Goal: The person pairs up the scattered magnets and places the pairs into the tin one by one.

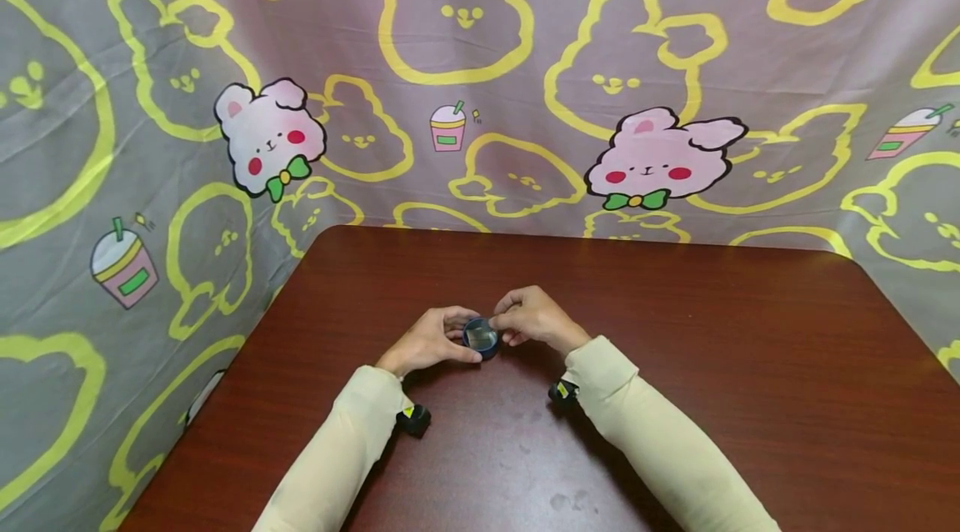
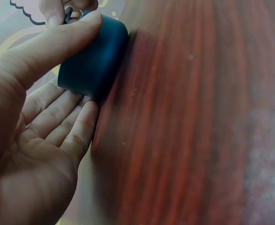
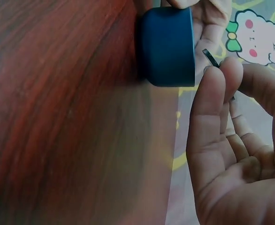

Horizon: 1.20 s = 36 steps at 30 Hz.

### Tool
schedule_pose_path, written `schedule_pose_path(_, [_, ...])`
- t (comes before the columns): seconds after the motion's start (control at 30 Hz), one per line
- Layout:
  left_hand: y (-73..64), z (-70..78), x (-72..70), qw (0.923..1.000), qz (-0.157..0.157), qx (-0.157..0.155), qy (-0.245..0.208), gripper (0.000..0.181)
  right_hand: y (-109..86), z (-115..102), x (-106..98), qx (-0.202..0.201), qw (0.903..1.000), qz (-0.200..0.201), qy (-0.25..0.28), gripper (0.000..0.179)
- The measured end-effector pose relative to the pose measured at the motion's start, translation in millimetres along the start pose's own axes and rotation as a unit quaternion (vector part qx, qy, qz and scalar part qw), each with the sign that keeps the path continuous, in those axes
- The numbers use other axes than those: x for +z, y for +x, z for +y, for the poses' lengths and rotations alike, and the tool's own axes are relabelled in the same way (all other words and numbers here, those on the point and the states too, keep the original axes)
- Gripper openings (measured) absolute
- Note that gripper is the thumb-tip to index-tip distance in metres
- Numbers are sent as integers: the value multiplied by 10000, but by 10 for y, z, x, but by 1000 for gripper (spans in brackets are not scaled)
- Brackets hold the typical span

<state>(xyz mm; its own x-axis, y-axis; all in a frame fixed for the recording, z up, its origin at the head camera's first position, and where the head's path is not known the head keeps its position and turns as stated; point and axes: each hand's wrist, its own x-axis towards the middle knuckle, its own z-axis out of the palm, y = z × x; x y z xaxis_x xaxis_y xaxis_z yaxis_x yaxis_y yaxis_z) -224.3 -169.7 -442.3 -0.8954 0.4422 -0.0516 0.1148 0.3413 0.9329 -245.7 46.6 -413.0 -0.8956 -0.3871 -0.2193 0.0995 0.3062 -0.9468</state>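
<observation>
A small, dark blue round container (image 1: 490, 351) stands on the table, its top facing up and something pale and shiny showing inside. My left hand (image 1: 431, 340) holds it from the left, thumb on the near side and fingers round the far side. In the left wrist view the thumb lies against the rim of the container (image 2: 97, 58). At its right, my right hand (image 1: 536, 317) pinches a thin dark flat piece (image 3: 211, 57) between thumb and fingertip. That piece is just above the rim, and its exact kind is not clear.
The brown wood-grain table (image 1: 712, 348) extends around both hands. Behind it and on the left hangs a curtain (image 1: 525, 107) with cartoon rabbits. Black wrist cameras sit under the left sleeve (image 1: 330, 440) and the right sleeve (image 1: 667, 432). Small wet-looking marks (image 1: 573, 503) lie near the front.
</observation>
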Motion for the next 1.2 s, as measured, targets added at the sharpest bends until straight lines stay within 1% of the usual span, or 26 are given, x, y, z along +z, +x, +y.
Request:
schedule_pose_path(0.27, [8, -12, 23, 10000, -61, 24, -59, 60, -15, 2, 59, -170, 9993, 18, -347, 14])
schedule_pose_path(0.43, [22, -8, 35, 10000, -75, 41, -35, 58, -13, 1, 95, -242, 9980, 84, -586, 12])
schedule_pose_path(0.63, [30, -2, 40, 9999, -94, 16, -32, 58, -5, -11, 123, -325, 9961, 66, -820, 11])
schedule_pose_path(0.87, [34, 5, 30, 9999, -92, 89, -46, 57, -3, -34, 99, -440, 9962, 173, -737, 14])
schedule_pose_path(1.2, [22, -35, 3, 10000, -29, -4, 61, 59, -5, -27, 42, -526, 9955, 222, -752, 12])
